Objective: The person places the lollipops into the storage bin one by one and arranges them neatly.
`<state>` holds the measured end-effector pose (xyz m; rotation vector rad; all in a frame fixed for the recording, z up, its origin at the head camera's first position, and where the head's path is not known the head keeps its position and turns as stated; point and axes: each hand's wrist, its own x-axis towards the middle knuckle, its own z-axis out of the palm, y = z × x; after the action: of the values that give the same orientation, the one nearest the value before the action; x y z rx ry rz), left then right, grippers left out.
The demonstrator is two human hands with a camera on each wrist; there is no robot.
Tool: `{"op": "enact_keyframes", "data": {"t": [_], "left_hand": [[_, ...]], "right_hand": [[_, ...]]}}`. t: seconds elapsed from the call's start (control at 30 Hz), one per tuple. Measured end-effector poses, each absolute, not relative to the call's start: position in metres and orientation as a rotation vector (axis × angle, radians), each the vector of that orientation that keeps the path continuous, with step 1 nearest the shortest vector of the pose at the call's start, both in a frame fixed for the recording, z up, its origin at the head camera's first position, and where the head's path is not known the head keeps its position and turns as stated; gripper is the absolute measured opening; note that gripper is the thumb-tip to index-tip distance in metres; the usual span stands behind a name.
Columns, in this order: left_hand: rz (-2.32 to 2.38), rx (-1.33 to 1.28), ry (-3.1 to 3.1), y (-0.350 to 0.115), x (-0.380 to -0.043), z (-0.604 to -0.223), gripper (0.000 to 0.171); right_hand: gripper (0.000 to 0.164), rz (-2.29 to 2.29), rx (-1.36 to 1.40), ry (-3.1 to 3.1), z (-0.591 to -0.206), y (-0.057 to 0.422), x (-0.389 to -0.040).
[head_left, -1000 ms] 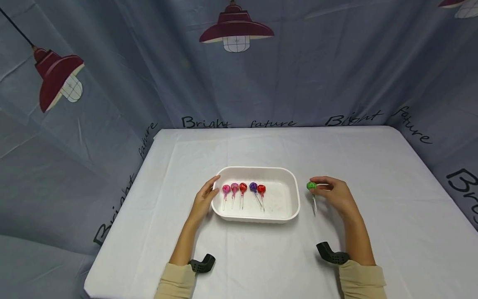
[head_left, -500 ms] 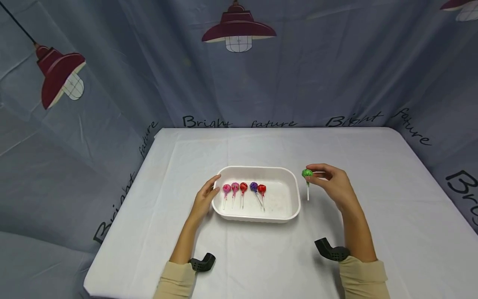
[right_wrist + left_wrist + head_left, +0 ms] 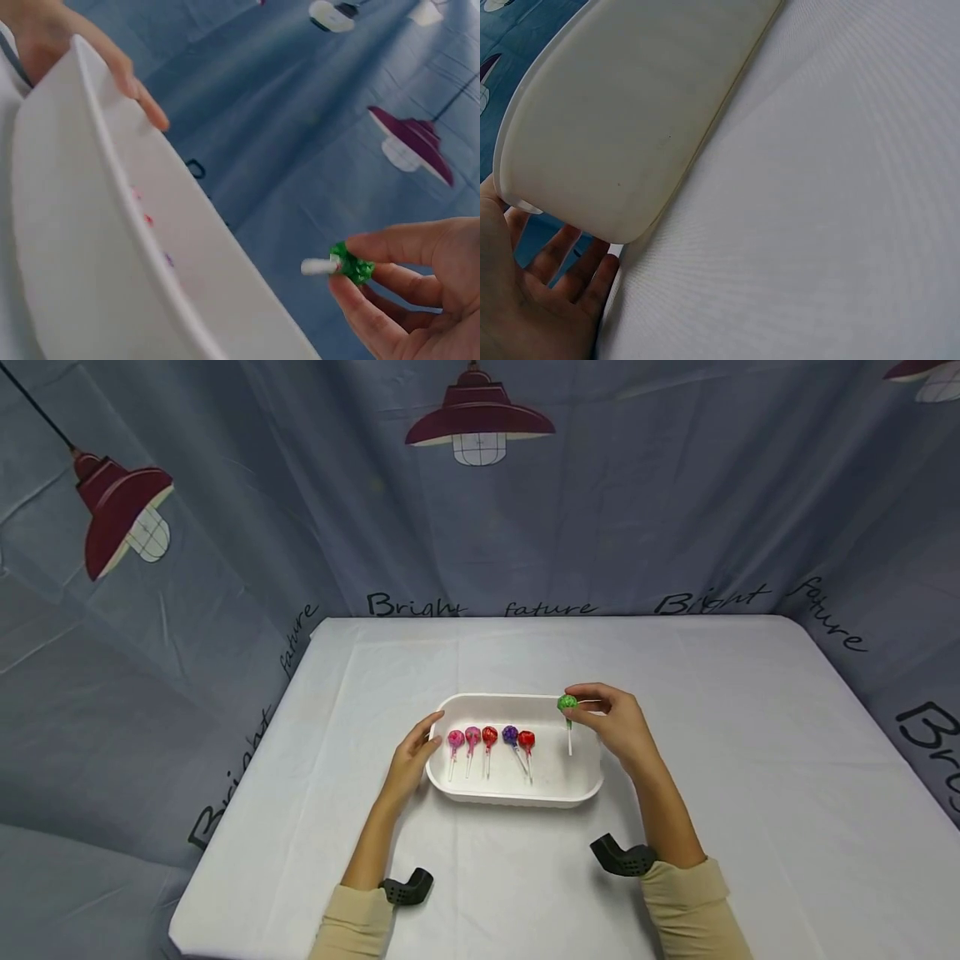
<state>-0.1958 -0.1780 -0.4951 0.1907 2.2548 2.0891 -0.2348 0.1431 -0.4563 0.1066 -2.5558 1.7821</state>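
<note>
A green-wrapped lollipop (image 3: 567,703) is pinched at its candy head by my right hand (image 3: 611,720), between thumb and forefinger. Its white stick points down over the right part of a white tray (image 3: 551,785). The right wrist view shows the same lollipop (image 3: 352,264) apart from the tray wall. My left hand (image 3: 408,762) holds the tray's left end, fingertips at the rim. Inside lie two pink lollipops (image 3: 456,739), a red one (image 3: 490,736), a purple one (image 3: 510,735) and another red one (image 3: 527,740), in a row, sticks toward me.
A white cloth covers the table (image 3: 510,877). Grey-blue curtain (image 3: 637,510) printed with lamps and lettering hangs behind and at both sides. Black wrist mounts (image 3: 407,887) sit on both forearms, close above the cloth.
My right hand has lifted the green lollipop off the cloth right of the tray and carried it left, over the tray. My left hand and the tray have stayed put.
</note>
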Motion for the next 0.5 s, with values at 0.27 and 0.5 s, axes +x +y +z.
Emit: {"op": "enact_keyframes", "data": {"t": [0.27, 0.5], "left_hand": [[2.100, 0.197, 2.282, -0.181, -0.202, -0.512, 0.041], [2.109, 0.202, 2.308, -0.182, -0.206, -0.524, 0.041]], "right_hand": [[0.032, 1.717, -0.066, -2.646, -0.451, 0.106, -0.224], [0.027, 1.666, -0.137, -2.641, -0.450, 0.083, -0.215]]}}
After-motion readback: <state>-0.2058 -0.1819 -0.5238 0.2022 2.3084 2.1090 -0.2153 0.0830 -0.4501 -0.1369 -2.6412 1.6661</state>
